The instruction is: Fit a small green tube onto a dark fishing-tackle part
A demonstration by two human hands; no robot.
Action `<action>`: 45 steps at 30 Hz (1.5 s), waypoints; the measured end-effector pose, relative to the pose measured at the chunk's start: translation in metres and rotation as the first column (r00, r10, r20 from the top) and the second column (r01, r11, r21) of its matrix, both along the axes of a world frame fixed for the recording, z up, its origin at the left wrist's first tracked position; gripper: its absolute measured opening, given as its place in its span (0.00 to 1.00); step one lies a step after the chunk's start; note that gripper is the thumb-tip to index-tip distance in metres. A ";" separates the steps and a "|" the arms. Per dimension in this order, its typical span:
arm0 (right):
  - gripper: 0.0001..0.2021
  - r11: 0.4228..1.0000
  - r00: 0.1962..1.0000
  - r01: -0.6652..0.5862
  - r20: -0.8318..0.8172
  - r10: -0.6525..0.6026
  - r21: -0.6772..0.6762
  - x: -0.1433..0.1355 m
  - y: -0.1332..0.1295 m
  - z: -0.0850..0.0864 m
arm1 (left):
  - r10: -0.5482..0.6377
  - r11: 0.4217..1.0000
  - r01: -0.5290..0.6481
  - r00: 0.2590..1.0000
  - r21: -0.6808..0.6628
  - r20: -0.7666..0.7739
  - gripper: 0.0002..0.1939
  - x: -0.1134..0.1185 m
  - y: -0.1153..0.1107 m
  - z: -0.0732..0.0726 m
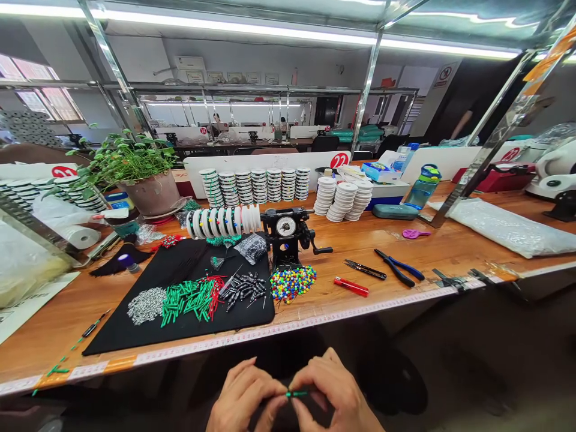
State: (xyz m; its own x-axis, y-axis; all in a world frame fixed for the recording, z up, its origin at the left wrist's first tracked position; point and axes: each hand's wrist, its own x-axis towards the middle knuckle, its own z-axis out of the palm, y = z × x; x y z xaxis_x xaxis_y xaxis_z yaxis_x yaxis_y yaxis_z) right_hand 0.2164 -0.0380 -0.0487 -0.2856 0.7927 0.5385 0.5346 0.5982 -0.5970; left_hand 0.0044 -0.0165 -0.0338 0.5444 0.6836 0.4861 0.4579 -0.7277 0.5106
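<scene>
My left hand [245, 393] and right hand [330, 393] meet below the table [405, 252] edge, near the bottom of the view. The fingers of both hands are pinched narrow on one small green tube [297, 394], held level between them; left fingertips grip its left end, right fingertips its right end.

On the table, a black mat [180, 324] carries sorted piles: grey parts [146, 304], green tubes [186, 298], red pieces [216, 288] and dark parts [245, 286]. Coloured beads [292, 282] lie just beside the mat's right edge. A black winder [288, 234] stands behind the beads, with a row of white spools [222, 222] to its left. Right of the beads lie a red tool [351, 287], scissors [364, 269] and blue-handled pliers [399, 267]. A potted plant [135, 171] stands at the rear left.
</scene>
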 end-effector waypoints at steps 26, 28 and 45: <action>0.08 0.999 0.993 0.011 -0.122 -0.005 0.042 0.003 0.002 0.008 | 0.017 0.996 -0.020 0.999 0.091 0.034 0.05 0.002 0.000 0.003; 0.09 0.998 0.991 0.029 -0.129 -0.021 0.057 0.003 0.001 0.005 | -0.005 0.994 0.003 1.000 0.106 0.014 0.06 0.001 0.000 0.002; 0.09 0.997 0.997 0.028 -0.063 -0.033 -0.074 0.004 -0.003 -0.006 | 0.011 0.993 -0.005 0.999 0.114 -0.053 0.06 0.000 -0.001 -0.001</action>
